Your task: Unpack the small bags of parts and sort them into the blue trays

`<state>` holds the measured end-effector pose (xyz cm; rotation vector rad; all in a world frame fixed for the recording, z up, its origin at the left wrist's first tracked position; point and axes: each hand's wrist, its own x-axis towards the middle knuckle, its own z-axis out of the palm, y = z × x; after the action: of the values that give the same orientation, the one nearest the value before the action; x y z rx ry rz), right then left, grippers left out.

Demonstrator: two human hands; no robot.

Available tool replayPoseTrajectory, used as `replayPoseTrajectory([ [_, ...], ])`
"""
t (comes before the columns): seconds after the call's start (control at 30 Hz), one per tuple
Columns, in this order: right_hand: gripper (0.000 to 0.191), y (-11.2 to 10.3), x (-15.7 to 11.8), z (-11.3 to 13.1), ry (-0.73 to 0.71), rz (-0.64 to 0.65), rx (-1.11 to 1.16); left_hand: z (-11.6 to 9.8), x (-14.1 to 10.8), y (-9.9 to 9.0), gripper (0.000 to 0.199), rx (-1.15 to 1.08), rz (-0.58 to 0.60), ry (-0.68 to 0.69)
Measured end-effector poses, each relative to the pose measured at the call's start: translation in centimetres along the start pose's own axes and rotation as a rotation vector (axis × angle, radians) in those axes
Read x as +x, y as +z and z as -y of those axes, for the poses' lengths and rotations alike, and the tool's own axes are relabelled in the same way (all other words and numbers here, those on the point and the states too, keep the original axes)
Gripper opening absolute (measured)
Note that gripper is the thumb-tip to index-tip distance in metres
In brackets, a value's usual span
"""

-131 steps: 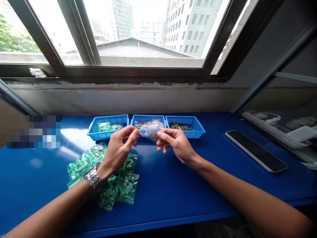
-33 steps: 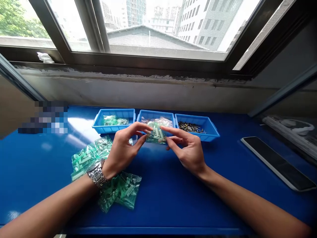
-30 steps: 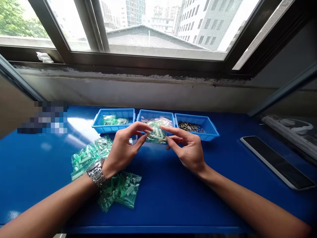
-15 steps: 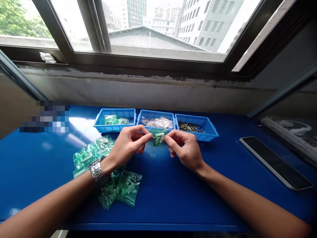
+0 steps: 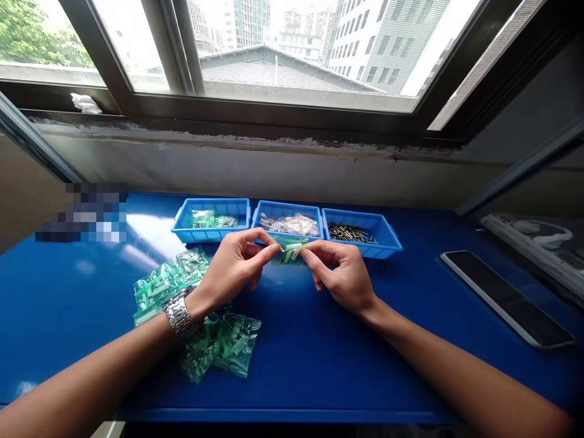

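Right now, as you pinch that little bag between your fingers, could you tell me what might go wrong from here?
The small plastic bag of green parts is held only by the fingertips of the left hand and right hand, so it could slip. The middle blue bin sits just behind it, and a dropped bag might land among the clear bags there. The wristwatch is close to the loose green bags and might snag them.

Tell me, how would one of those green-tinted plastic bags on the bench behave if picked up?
The bag will probably feel floppy, since its thin film creases around the contents. It is likely light too: the similar bag held up by the left hand and right hand needs only fingertips. The glossy film may also slip a little.
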<state>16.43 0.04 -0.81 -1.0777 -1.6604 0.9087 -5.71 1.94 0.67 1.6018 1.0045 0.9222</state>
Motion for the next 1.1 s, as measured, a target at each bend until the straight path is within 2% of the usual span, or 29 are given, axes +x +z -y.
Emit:
replayPoseTrajectory([
  [0.1, 0.022, 0.02, -0.04, -0.19, -0.009, -0.002, 0.039, -0.02, -0.14, 0.07, 0.026, 0.010, -0.003, 0.048],
  [0.2, 0.022, 0.02, -0.12, -0.37, -0.052, -0.028, 0.037, 0.13, -0.28, 0.14, 0.018, 0.056, -0.057, 0.174],
  [0.3, 0.035, -0.02, -0.23, -0.37, -0.101, -0.082, -0.038, 0.35, -0.31, 0.19, 0.015, 0.127, -0.143, 0.333],
  [0.4, 0.041, -0.07, -0.31, -0.27, -0.119, -0.097, -0.080, 0.45, -0.24, 0.22, 0.020, 0.172, -0.166, 0.410],
  [0.87, 0.038, -0.13, -0.28, -0.35, -0.115, -0.086, -0.078, 0.56, -0.19, 0.16, 0.018, 0.212, -0.185, 0.404],
  [1.1, 0.032, -0.14, -0.08, -0.35, -0.101, -0.080, -0.026, 0.53, -0.09, 0.09, 0.014, 0.182, -0.173, 0.360],
])
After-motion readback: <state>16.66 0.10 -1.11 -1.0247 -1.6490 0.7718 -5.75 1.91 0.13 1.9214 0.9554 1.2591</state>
